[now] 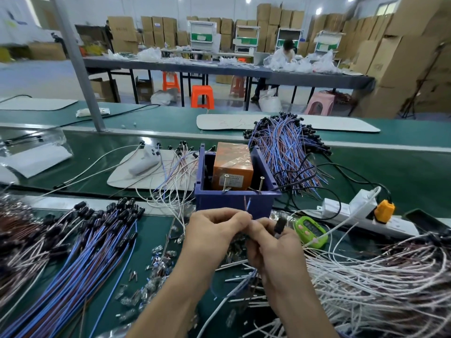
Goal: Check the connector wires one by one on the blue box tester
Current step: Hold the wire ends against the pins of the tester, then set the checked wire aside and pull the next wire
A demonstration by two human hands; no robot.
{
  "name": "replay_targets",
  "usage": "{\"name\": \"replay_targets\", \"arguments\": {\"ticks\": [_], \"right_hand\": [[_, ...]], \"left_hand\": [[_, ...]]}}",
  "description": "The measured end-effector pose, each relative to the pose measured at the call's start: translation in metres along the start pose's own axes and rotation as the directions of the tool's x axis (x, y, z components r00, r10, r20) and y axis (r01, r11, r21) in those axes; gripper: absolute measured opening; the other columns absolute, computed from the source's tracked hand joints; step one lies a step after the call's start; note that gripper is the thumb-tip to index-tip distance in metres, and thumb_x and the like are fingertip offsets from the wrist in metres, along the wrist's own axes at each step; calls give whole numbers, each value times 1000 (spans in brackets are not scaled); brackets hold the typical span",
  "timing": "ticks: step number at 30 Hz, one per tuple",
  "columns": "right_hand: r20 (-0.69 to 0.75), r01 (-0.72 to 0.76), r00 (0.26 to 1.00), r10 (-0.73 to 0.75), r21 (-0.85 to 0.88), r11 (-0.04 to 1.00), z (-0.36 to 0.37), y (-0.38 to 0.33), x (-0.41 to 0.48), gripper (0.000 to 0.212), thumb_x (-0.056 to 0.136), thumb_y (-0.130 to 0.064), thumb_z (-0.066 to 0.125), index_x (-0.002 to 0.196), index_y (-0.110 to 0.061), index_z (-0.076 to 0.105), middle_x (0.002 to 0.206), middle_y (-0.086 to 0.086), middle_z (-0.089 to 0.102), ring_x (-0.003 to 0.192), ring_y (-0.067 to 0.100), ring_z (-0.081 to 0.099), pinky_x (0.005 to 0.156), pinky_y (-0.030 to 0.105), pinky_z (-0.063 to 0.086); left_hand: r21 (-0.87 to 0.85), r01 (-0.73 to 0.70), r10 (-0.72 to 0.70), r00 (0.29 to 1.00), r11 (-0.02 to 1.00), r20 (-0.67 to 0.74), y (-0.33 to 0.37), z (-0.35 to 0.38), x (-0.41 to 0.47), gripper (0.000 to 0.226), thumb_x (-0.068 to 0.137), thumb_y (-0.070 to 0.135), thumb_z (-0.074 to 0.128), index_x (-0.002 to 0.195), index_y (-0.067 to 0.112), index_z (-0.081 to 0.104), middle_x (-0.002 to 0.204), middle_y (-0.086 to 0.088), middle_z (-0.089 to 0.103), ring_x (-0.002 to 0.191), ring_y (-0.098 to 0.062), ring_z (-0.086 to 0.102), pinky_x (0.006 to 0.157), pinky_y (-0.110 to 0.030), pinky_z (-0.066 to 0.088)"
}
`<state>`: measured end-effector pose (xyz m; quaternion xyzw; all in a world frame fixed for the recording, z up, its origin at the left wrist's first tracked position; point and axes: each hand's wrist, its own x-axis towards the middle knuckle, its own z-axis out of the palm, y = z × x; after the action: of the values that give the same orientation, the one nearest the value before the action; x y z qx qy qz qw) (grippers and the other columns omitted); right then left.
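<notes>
1. Right, the blue box tester [234, 201] sits mid-worktop [151, 230] with its open top facing up. There is an orange block [231, 169] inside, and two metal pins [225, 182] stand upright near the front wall.
2. Just in front of it, the left hand [214, 230] pinches one connector wire [247, 204] between thumb and fingertips, right below its two stripped ends.
3. Those ends, one blue and one brown, poke out of the pinch side by side. They point up and away from the person, showing against the tester's front wall, below the pins and apart from them.
4. Meanwhile the right hand [271, 242] is curled round the wire's black plug [280, 224], which stands nearly upright beside the left hand's knuckles.
5. So the wire runs short between the two grips, plug on the right and bare tips on the left.
6. Over on the left lies a blue-and-brown bundle [85, 252], its long axis running near-left to far-right, black plugs at the far end.
7. Another pile [285, 147] is heaped behind the tester on the right, and white wires [378, 276] fan out across the right of the worktop.
8. A green timer [310, 230] lies just beside the right hand, with a white power strip [361, 213] beyond it.
</notes>
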<state>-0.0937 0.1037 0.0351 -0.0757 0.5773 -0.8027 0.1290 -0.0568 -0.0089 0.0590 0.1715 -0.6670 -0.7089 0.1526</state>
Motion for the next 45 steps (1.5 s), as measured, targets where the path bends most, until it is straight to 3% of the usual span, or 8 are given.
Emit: {"name": "replay_targets", "arguments": {"ticks": [8,15,23,29,32,37,40,45], "right_hand": [[48,-122,992,116,139,983,-13,-37,-14,29,101,-10,49,89,0,73,67,18,60,43,13,34,45,24,27],[-91,-76,992,87,118,990,-67,-69,-36,33,104,-12,43,88,4,67,65,15,60,44,16,44,39,21,38],[-191,-91,978,85,-22,996,-110,-82,-64,33,108,-16,42,95,6,63,66,18,61,45,18,47,37,21,38],[-242,-125,969,43,-334,934,-154,-107,-89,40,109,-27,45,95,4,67,79,25,73,58,27,71,50,31,59],[-348,-120,929,-128,-610,784,-183,-121,-102,44,107,-34,49,80,-8,73,74,18,75,62,28,72,59,35,59],[-441,-341,820,-366,-889,307,-228,-143,-122,52,92,-55,44,66,-20,72,61,4,70,73,27,68,80,42,53],[-450,-412,818,-358,-893,179,-242,-144,-121,45,96,-43,51,68,-11,64,72,11,66,77,34,61,76,39,51],[-440,-446,806,-397,-891,82,-247,-134,-119,25,86,-32,68,67,-17,64,71,4,63,72,29,60,76,37,56]], "left_hand": [[-349,55,-153,953,936,-261,15,-53,-20,25,69,34,80,80,12,74,56,6,56,53,-9,42,59,-26,37],[-271,23,-142,892,962,-429,8,-95,-35,10,87,20,76,86,10,76,67,1,76,50,-3,63,48,-17,50],[-64,21,-40,949,998,-313,1,-56,-47,13,89,8,76,77,8,77,63,-5,74,48,-8,64,47,-17,51],[376,-18,-89,960,926,265,4,-1,-59,27,95,14,71,71,17,81,69,-7,77,54,-13,69,53,-19,53],[479,-104,-122,900,872,419,-2,39,-69,23,94,16,70,73,17,80,69,-6,77,55,-14,70,52,-23,53],[651,-264,-166,837,712,521,-17,92,-87,29,88,37,73,61,28,77,57,3,72,44,-9,58,47,-29,51],[735,-370,-117,848,568,517,-20,113,-96,23,85,52,70,64,45,75,53,14,69,38,-2,55,46,-19,43],[798,-415,-16,883,437,469,-29,131,-104,34,85,58,71,66,30,78,50,10,66,48,-10,64,44,-23,45]]}}
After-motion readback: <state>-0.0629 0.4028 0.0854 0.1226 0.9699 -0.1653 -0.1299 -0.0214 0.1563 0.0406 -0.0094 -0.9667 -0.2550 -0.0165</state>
